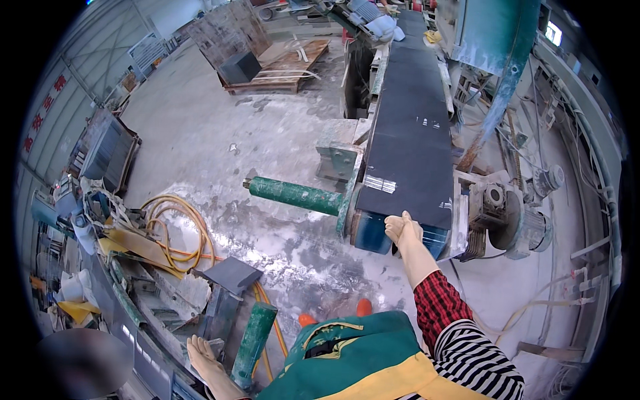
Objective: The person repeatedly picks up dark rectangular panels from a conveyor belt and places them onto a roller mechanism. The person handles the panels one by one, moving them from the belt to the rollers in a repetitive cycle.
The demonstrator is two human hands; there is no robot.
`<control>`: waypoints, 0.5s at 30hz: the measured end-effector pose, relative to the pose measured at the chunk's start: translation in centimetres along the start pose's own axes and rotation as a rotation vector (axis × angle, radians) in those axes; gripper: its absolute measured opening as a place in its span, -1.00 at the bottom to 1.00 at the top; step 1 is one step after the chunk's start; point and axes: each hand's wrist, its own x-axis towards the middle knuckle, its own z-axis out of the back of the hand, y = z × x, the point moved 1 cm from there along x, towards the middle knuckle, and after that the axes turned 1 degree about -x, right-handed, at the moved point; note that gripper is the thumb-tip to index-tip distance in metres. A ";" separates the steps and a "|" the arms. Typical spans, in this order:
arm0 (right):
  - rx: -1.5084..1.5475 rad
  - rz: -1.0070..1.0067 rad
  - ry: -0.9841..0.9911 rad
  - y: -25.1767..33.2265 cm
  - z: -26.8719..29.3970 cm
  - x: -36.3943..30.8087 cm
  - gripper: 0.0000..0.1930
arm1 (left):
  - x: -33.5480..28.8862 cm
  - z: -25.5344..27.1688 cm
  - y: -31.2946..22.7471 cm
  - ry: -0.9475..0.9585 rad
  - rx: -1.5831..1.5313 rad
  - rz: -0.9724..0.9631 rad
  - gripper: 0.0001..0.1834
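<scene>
**Asker:** What is closest to the person?

**Describer:** A green and yellow apron fills the bottom edge, with orange shoe tips on the dusty grey concrete floor (280, 133). The left hand (202, 357), in a pale work glove, lies flat with fingers spread on the edge of a metal frame (160, 363) at the lower left, gripping nothing. Beside it a green roller (252, 343) leans upright.

**Asker:** And the other hand?

**Describer:** The right hand (403, 227), also gloved, reaches forward on a red-checked and striped sleeve. Its fingers curl loosely against the near end of a conveyor belt (410, 143); whether they actually grip the belt edge cannot be told.

**Asker:** How would that belt handle?

**Describer:** It is a long black band running away from the person, wrapped over a blue end drum (373, 233). It looks heavy, taut and rubbery, flexible but not soft, dusty enough to slip. The side edge at the drum seems the only place to take hold.

**Asker:** Any signs or labels?

**Describer:** Pale patches, like tape or scuffs, mark the belt's surface. A second green roller (297, 195) juts out left of the drum; a grey motor (527, 220) sits right. Orange hoses (177, 230) coil at mid left. Far left, red characters (45, 110) run down a grey wall. At the far top, a wooden pallet (287, 67) carries a dark box.
</scene>
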 end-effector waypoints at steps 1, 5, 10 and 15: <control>0.023 0.014 -0.014 -0.1 0.2 0.2 -0.49 | 0.2 0.7 0.0 -0.014 0.036 -0.020 -0.38; 0.050 0.143 -0.057 -1.6 3.5 1.5 -0.48 | 2.1 5.0 -0.4 -0.076 0.132 -0.106 -0.37; 0.041 0.183 -0.091 -8.1 9.9 1.5 -0.39 | 5.5 12.7 -1.1 -0.174 0.264 -0.314 -0.38; 0.043 0.053 -0.276 -16.3 13.5 -1.4 -0.40 | 9.3 20.0 -1.7 -0.391 0.795 -0.494 -0.42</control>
